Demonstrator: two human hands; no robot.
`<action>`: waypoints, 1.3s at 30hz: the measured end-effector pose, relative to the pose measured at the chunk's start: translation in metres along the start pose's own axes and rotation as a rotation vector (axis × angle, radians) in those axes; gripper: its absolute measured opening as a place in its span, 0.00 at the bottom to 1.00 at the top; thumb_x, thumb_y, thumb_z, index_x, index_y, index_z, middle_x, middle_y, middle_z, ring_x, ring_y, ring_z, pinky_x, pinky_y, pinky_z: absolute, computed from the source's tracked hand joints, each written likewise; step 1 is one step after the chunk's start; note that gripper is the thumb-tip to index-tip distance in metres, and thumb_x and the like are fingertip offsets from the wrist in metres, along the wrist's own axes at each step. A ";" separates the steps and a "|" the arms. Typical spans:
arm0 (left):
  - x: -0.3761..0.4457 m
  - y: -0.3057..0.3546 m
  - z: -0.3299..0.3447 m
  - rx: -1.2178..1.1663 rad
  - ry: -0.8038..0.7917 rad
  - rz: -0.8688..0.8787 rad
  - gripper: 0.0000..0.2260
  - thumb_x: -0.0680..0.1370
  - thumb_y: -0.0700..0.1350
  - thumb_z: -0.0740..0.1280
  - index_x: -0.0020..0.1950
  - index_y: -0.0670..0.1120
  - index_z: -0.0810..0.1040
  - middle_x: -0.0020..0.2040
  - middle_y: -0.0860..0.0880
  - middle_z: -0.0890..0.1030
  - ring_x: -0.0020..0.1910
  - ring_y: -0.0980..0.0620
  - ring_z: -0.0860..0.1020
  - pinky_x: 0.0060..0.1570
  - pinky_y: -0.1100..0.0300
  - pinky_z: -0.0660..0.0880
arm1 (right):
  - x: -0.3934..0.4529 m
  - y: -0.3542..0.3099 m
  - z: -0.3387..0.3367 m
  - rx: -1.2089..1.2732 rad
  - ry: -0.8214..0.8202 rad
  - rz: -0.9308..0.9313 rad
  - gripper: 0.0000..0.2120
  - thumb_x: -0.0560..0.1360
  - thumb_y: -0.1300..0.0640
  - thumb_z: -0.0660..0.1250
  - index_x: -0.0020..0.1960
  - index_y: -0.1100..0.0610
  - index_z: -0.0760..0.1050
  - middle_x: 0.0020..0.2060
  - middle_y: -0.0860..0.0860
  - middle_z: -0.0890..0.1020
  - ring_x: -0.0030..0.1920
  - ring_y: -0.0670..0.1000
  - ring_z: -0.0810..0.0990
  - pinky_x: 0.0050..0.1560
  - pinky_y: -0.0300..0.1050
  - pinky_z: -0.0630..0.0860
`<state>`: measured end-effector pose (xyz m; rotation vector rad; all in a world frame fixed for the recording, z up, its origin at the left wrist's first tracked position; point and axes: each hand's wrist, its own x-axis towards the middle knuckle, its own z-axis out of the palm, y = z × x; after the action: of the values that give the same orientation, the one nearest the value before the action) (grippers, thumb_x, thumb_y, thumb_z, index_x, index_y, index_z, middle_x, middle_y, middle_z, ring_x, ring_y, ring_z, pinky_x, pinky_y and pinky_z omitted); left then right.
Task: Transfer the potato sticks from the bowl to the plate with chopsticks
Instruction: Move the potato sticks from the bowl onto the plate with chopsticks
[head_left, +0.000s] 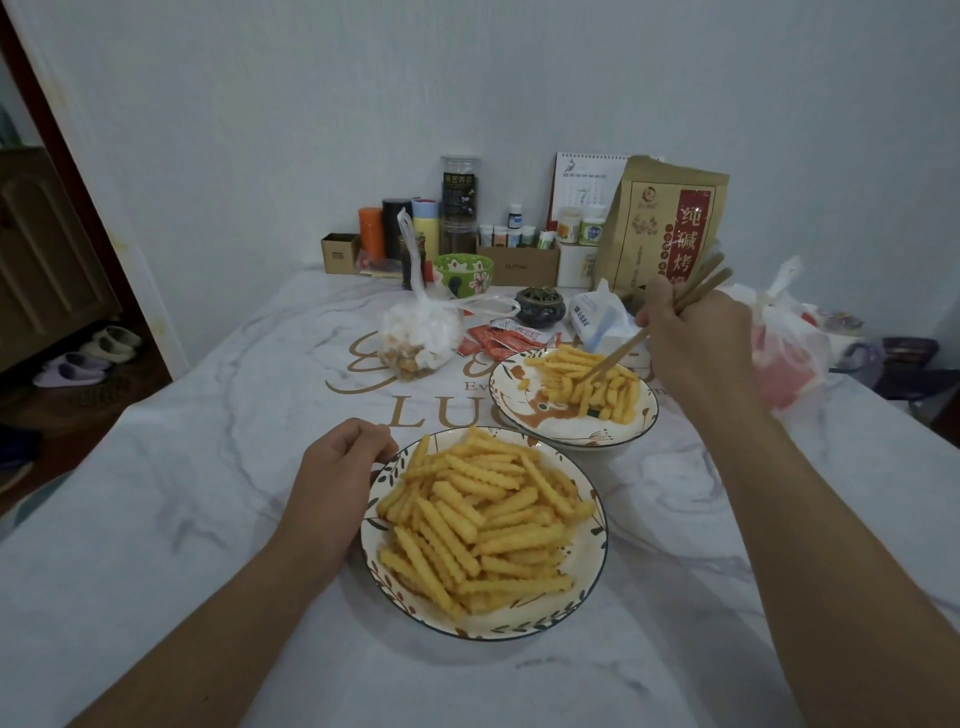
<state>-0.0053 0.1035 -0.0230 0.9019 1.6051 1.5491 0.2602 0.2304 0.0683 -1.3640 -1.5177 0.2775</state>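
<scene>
Chopsticks (670, 322), clamped in right hand (696, 338) grip, slant tips down-left into plate (566, 434) sticks.

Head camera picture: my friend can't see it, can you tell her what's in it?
A right hand dips chopsticks into potato sticks on the far dish. The left hand holds the rim of the near dish, heaped with more sticks, on a white marbled table.

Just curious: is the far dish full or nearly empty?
Partly filled. The far dish holds potato sticks on its right side; bare patterned surface shows on the left.
</scene>
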 end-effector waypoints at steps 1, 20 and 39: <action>0.000 0.000 0.000 -0.001 0.000 -0.001 0.13 0.83 0.43 0.65 0.45 0.35 0.76 0.39 0.44 0.80 0.39 0.46 0.77 0.41 0.53 0.74 | 0.000 0.000 0.001 -0.013 -0.012 -0.001 0.24 0.84 0.47 0.58 0.42 0.62 0.82 0.32 0.51 0.80 0.37 0.55 0.80 0.40 0.48 0.77; 0.000 0.000 0.000 -0.002 -0.002 0.012 0.12 0.83 0.42 0.65 0.45 0.33 0.76 0.38 0.45 0.80 0.38 0.46 0.77 0.42 0.53 0.74 | 0.000 -0.005 -0.001 0.180 -0.013 0.051 0.25 0.86 0.46 0.54 0.37 0.57 0.76 0.29 0.51 0.77 0.27 0.52 0.77 0.30 0.45 0.74; 0.000 0.000 0.001 -0.011 0.004 0.008 0.12 0.82 0.41 0.65 0.46 0.32 0.75 0.38 0.45 0.79 0.33 0.52 0.77 0.35 0.59 0.75 | -0.010 -0.047 -0.027 0.516 -0.245 0.095 0.20 0.84 0.52 0.60 0.40 0.61 0.80 0.26 0.53 0.75 0.22 0.49 0.69 0.22 0.40 0.66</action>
<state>-0.0045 0.1045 -0.0233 0.9013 1.5958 1.5646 0.2516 0.1949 0.1094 -1.0119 -1.4433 0.8594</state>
